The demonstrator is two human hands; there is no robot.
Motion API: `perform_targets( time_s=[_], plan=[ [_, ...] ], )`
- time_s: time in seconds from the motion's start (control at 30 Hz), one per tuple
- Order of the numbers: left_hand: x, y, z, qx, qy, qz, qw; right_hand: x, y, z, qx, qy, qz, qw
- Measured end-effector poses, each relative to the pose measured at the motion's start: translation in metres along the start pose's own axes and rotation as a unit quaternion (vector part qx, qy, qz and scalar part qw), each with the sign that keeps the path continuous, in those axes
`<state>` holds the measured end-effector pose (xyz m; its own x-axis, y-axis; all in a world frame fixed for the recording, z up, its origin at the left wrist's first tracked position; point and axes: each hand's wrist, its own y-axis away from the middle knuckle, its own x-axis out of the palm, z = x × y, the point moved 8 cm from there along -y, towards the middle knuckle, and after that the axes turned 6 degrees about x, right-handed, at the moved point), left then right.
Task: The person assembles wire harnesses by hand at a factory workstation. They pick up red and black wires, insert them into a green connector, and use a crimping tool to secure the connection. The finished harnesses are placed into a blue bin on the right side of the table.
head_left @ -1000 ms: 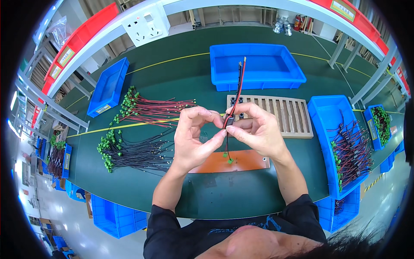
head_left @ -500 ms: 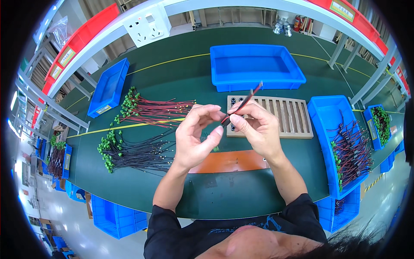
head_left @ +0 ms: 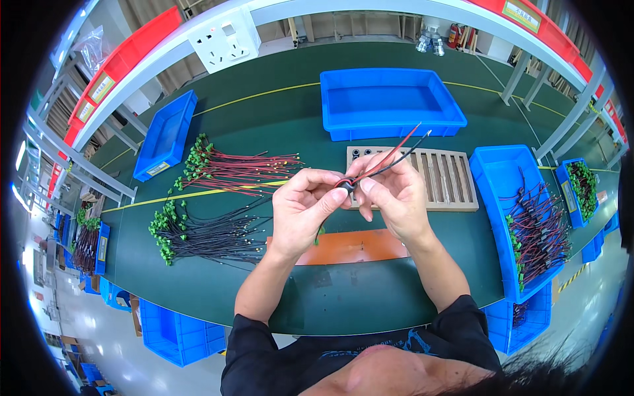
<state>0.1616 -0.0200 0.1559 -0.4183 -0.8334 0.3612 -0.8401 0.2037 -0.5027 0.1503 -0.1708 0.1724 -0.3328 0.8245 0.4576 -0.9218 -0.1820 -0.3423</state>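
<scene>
Between my hands, above the middle of the table, is a small black ring (head_left: 347, 186) with a red wire (head_left: 403, 142) and a black wire (head_left: 411, 148) at it. My left hand (head_left: 305, 208) pinches the ring between thumb and fingers. Thumb and fingers of my right hand (head_left: 399, 198) are closed on the two wires just beside the ring, whose free ends point up to the right. A green connector (head_left: 320, 234) hangs below my left hand. Behind my right hand lies a slotted tan rack (head_left: 449, 178), with black rings in its left part.
Red wires (head_left: 244, 173) and black wires (head_left: 218, 228) with green connectors lie at left. An orange mat (head_left: 356, 247) is under my hands. Blue bins stand at the back (head_left: 396, 125), left (head_left: 158, 145) and right (head_left: 492, 198); the right one holds wired rings. A metal frame (head_left: 165, 53) spans the back.
The two wires have fanned apart and reach farther up to the right. The black ring now shows between my fingers, and my left fingers have closed in around it.
</scene>
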Motion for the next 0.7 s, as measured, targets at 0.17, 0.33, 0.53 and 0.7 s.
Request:
perform_targets(
  time_s=[0.17, 0.33, 0.53, 0.7],
  plan=[
    [0.004, 0.002, 0.004, -0.009, -0.012, -0.02, 1.0, -0.007, 0.0, 0.003, -0.068, 0.003, 0.023, 0.997],
    [0.007, 0.003, -0.003, 0.034, -0.031, -0.013, 0.999, -0.011, -0.001, 0.007, -0.051, 0.034, -0.029, 0.998],
    [0.004, 0.004, -0.004, 0.035, -0.085, -0.006, 0.996, -0.012, 0.0, 0.005, -0.028, 0.069, -0.036, 0.997],
    [0.006, 0.005, -0.007, 0.048, -0.106, -0.02, 0.993, -0.016, -0.001, 0.001, 0.004, 0.093, -0.042, 0.995]
  ],
)
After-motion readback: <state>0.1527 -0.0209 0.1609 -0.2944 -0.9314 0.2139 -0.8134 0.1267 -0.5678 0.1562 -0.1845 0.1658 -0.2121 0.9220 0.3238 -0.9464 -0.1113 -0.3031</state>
